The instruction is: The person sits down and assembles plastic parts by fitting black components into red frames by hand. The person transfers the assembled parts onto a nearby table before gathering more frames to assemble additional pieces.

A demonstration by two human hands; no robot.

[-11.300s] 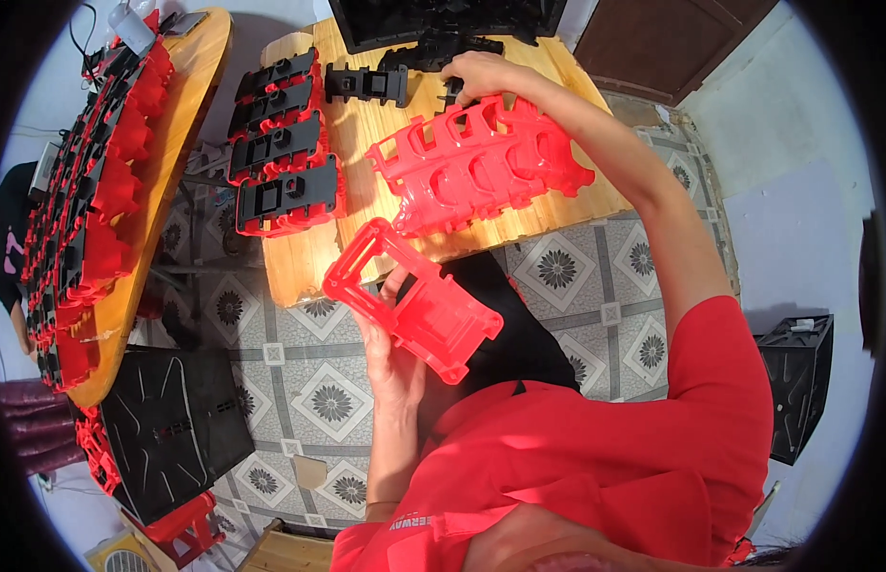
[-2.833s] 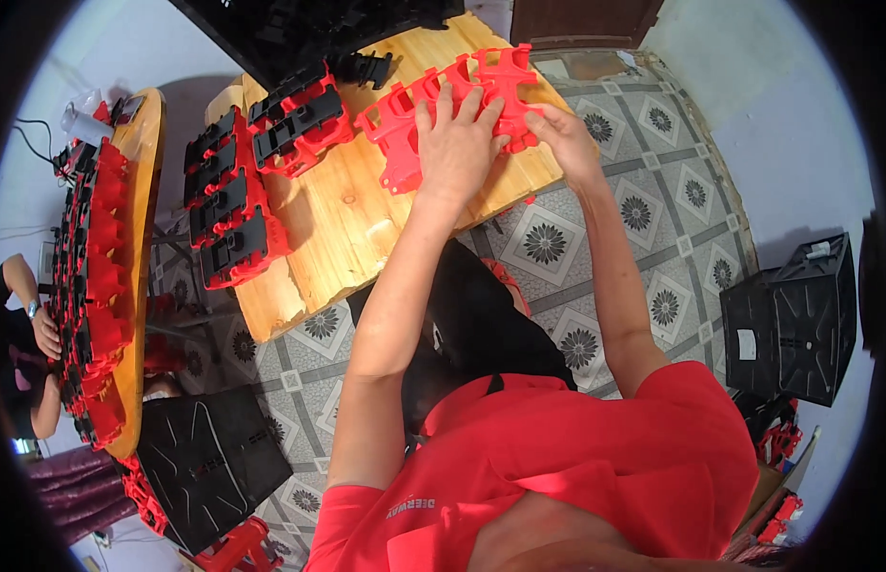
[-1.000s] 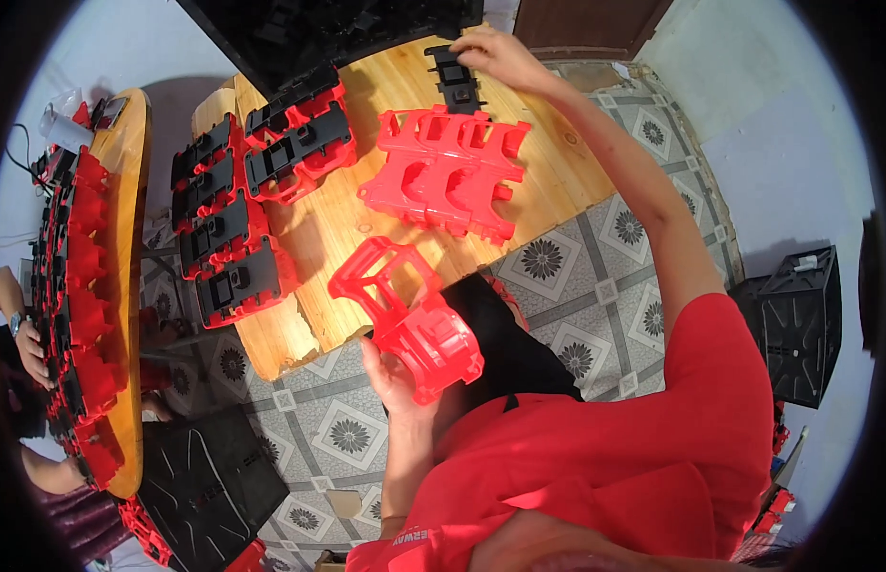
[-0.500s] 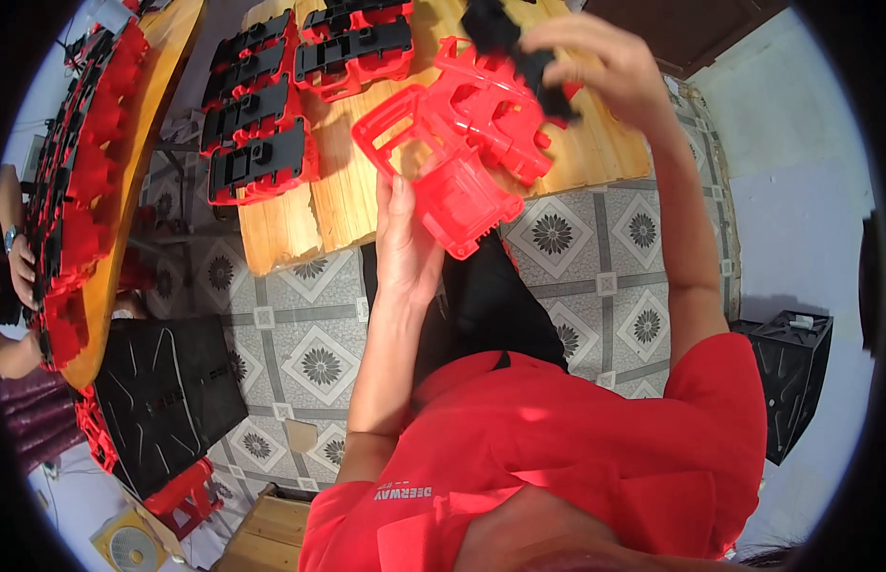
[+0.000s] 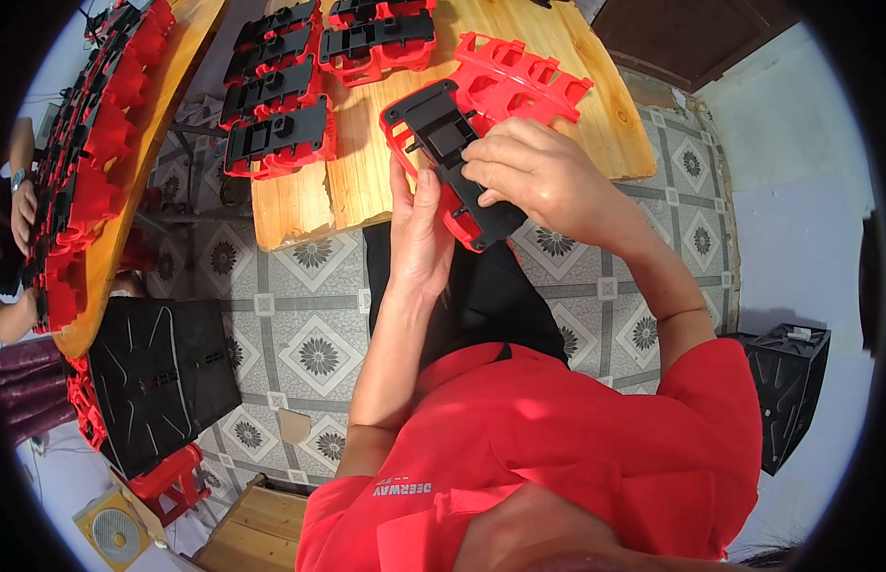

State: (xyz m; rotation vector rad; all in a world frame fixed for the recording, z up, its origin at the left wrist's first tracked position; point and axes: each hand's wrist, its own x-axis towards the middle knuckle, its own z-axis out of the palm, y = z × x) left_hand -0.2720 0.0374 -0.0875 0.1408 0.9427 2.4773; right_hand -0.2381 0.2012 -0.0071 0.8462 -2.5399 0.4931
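A red plastic frame (image 5: 459, 219) rests in my left hand (image 5: 419, 229), tilted over the near edge of the table, with my thumb along its side. On top of the frame lies a black plastic plate (image 5: 426, 116) with a square recess and small pegs. My right hand (image 5: 548, 181) is closed on the plate's right edge, fingers curled over it; part of the plate is hidden under them. Just beyond, loose red plastic frames (image 5: 519, 81) lie on the wooden table (image 5: 352, 195).
Red frames topped with black plates (image 5: 281, 133) stand in rows at the table's left. A second table (image 5: 128, 200) carries more of them, with another person's hand (image 5: 23, 205) beside it. Black crates (image 5: 162, 381) and a red stool (image 5: 171, 481) are on the lower left.
My right hand has brought the black plate down from the far right onto the red frame. My left hand still holds the frame, now turned more upright.
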